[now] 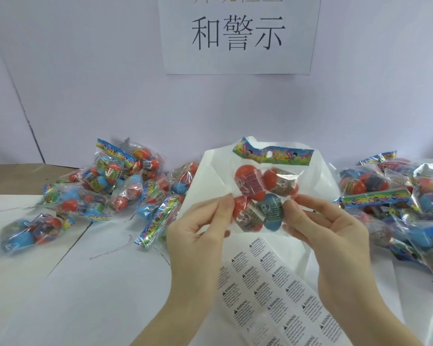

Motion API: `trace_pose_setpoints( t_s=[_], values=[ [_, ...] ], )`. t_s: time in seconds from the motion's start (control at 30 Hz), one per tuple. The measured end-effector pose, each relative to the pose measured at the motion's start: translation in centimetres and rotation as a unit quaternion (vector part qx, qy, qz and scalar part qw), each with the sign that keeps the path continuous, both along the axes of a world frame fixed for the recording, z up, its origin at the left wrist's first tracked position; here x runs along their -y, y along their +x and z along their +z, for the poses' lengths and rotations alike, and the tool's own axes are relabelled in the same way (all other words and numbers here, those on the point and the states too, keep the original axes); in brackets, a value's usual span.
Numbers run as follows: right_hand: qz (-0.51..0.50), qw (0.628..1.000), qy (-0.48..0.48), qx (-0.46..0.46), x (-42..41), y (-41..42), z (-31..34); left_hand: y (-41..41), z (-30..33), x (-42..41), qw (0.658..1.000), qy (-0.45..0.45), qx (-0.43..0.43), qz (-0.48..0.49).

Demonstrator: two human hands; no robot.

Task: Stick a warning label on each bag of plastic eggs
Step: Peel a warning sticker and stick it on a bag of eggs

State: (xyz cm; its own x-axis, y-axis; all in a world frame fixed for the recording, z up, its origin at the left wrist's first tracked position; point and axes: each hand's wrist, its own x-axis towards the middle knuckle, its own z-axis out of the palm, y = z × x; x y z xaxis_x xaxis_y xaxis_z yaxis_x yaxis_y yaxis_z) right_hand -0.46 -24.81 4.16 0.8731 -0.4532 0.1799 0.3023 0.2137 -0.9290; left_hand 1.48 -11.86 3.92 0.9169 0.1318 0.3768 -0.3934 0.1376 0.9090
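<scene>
Label sheet [273, 290] between bag piles [98, 193]

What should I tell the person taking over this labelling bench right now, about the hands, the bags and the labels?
Left hand pinches the left edge of the held bag of plastic eggs; right hand pinches its right edge. The bag is raised upright above the sheet of warning labels, which lies flat on the table under the wrists.
No warning label can be seen on the held bag, and neither hand holds one.
A pile of bags on the left and a pile of bags on the right; I cannot tell which is labelled.
Left to do: peel a label, stick it on this bag, then go on with the rest.
</scene>
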Motion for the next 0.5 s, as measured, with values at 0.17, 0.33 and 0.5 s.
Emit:
trace_pose_setpoints(
  t_s=[0.17, 0.33, 0.5],
  values=[
    [0.005, 0.999, -0.037, 0.012, -1.0, -0.3, 0.0, 0.5, -1.1, -0.2, 0.956, 0.197, 0.139, 0.166],
    [-0.012, 0.998, -0.036, 0.047, -1.7, -0.7, 0.1, 0.7, -1.3, -0.2, 0.950, 0.188, 0.143, 0.206],
    [0.037, 0.999, -0.010, 0.008, -1.4, -0.7, 0.1, 0.3, -1.1, 0.1, 0.974, 0.085, 0.084, 0.194]
  ],
)
